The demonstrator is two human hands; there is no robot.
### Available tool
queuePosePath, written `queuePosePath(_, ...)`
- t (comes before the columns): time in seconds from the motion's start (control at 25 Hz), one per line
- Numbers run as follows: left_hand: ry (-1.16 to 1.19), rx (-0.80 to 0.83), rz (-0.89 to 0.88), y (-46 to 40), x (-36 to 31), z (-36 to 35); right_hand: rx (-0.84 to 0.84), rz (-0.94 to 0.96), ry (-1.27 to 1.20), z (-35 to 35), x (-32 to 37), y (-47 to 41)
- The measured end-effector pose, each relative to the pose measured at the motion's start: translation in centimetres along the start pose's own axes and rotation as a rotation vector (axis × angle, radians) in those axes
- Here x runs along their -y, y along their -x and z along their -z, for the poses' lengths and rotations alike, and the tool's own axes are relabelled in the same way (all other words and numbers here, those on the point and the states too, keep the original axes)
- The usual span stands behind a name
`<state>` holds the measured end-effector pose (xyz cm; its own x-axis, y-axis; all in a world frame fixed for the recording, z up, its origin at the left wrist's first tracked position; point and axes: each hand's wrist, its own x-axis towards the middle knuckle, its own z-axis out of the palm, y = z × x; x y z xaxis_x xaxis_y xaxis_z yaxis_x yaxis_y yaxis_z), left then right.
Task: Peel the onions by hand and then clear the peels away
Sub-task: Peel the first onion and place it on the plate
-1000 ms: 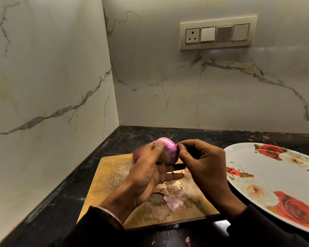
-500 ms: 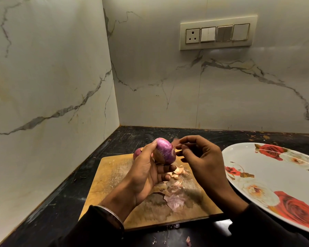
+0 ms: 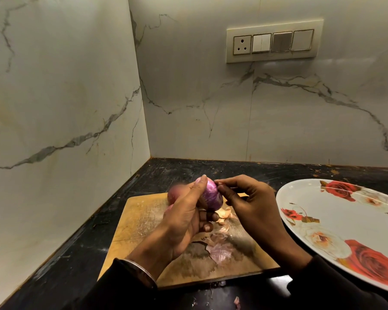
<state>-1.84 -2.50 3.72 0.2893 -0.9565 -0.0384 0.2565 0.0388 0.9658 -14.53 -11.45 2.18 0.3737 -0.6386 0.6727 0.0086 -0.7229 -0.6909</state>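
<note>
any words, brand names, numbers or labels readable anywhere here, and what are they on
None: no text can be read in this view.
Cream switch panel on the marble wall: socket and switches, no legible marking.
White oval plate with red roses: pictures only, no words.
Wooden cutting board: only scratches and stains.
Purple onion gripped in the left hand: no sticker visible.

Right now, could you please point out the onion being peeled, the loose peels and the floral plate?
onion [image 3: 211,194]: head view, purple side.
loose peels [image 3: 221,252]: head view, largest piece.
floral plate [image 3: 336,211]: head view, bare white centre.
</note>
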Motion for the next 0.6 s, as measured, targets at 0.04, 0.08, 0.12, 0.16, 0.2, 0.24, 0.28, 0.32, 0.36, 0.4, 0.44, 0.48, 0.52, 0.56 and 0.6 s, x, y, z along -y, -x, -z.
queuePosePath(0.04, -0.010, 0.000, 0.001, 0.02, 0.01, -0.03, -0.014, 0.012, 0.027, 0.04, -0.09, 0.00)
queuePosePath(0.08, -0.015, 0.005, 0.004, 0.06, -0.01, -0.11, -0.031, 0.016, 0.045, 0.06, -0.04, 0.01)
queuePosePath(0.12, -0.018, 0.008, 0.008, 0.09, 0.01, -0.15, -0.045, 0.008, 0.044, 0.03, -0.03, 0.03)
queuePosePath(0.16, -0.016, 0.012, 0.010, 0.17, -0.04, -0.20, -0.059, -0.005, 0.029, -0.06, -0.02, 0.02)
queuePosePath(0.2, -0.014, 0.016, 0.011, 0.22, -0.07, -0.23, -0.069, -0.018, 0.014, -0.13, -0.06, 0.04)
queuePosePath(0.24, -0.011, 0.018, 0.012, 0.26, -0.09, -0.26, -0.072, -0.029, 0.008, -0.17, -0.10, 0.07)
queuePosePath(0.28, -0.011, 0.018, 0.013, 0.29, -0.09, -0.27, -0.073, -0.038, 0.007, -0.18, -0.14, 0.04)
queuePosePath(0.32, -0.011, 0.015, 0.017, 0.31, -0.10, -0.23, -0.069, -0.048, 0.006, -0.16, -0.13, -0.02)
queuePosePath(0.36, -0.010, 0.012, 0.024, 0.34, -0.12, -0.21, -0.065, -0.065, -0.004, -0.09, -0.18, -0.08)
queuePosePath(0.4, -0.009, 0.008, 0.031, 0.38, -0.15, -0.21, -0.066, -0.087, -0.021, -0.02, -0.18, -0.12)
queuePosePath(0.44, -0.006, 0.004, 0.038, 0.41, -0.20, -0.21, -0.069, -0.106, -0.033, 0.06, -0.24, -0.17)
queuePosePath(0.48, -0.003, 0.000, 0.041, 0.42, -0.22, -0.22, -0.073, -0.113, -0.027, 0.14, -0.25, -0.19)
queuePosePath(0.52, -0.002, -0.006, 0.042, 0.44, -0.26, -0.26, -0.071, -0.105, 0.003, 0.18, -0.27, -0.17)
queuePosePath(0.56, -0.003, -0.012, 0.041, 0.45, -0.29, -0.31, -0.058, -0.089, 0.052, 0.20, -0.32, -0.09)
queuePosePath(0.6, -0.006, -0.016, 0.038, 0.44, -0.31, -0.33, -0.045, -0.072, 0.111, 0.17, -0.35, 0.00)
